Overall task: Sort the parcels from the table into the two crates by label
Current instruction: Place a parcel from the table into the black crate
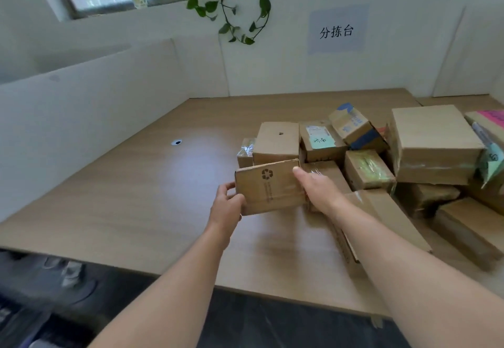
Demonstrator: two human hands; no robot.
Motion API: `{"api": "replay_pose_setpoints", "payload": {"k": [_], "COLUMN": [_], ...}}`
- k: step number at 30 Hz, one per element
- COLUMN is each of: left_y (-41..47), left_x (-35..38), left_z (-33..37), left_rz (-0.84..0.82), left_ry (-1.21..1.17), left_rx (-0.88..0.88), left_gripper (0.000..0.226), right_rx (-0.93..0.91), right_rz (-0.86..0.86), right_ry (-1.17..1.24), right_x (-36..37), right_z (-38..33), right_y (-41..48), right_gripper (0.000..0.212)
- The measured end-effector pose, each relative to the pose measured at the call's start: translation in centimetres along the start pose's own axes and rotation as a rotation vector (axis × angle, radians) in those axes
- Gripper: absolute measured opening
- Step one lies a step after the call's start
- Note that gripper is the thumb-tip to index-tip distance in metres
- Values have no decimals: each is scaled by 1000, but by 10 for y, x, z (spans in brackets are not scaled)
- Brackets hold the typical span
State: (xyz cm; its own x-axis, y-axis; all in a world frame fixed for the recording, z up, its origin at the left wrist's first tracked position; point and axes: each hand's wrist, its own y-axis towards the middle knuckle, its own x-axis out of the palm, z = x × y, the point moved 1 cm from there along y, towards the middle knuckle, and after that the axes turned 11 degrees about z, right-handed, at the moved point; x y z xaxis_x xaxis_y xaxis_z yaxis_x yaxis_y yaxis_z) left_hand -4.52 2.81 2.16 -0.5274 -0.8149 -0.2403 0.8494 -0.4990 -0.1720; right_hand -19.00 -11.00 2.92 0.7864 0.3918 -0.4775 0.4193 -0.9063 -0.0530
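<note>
A: Where's the box (268,186)?
B: Just above the counter (136,197), beside the pile (368,156). Your left grip (227,203) and right grip (316,189) clamp its 2 ends. It looks light, stiff cardboard; hold the ends, don't squeeze.

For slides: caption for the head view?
The left hand and right hand grip a recycling-marked parcel beside the parcel pile on the table.

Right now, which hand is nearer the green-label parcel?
Right. The right hand grips the held box at its right end, near the green-label parcel; the left hand holds the left end, farther off.
</note>
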Motion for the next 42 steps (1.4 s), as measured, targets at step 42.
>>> {"api": "replay_pose_setpoints", "payload": {"k": [42], "left_y": [44], "left_x": [-67], "left_z": [-111], "left_rz": [-74], "left_ry": [302], "left_rx": [-450], "left_gripper": [73], "right_rx": [211], "right_rz": [3], "right_ry": [-349], "right_x": [84], "right_z": [44], "right_y": [-21], "right_gripper": [75]}}
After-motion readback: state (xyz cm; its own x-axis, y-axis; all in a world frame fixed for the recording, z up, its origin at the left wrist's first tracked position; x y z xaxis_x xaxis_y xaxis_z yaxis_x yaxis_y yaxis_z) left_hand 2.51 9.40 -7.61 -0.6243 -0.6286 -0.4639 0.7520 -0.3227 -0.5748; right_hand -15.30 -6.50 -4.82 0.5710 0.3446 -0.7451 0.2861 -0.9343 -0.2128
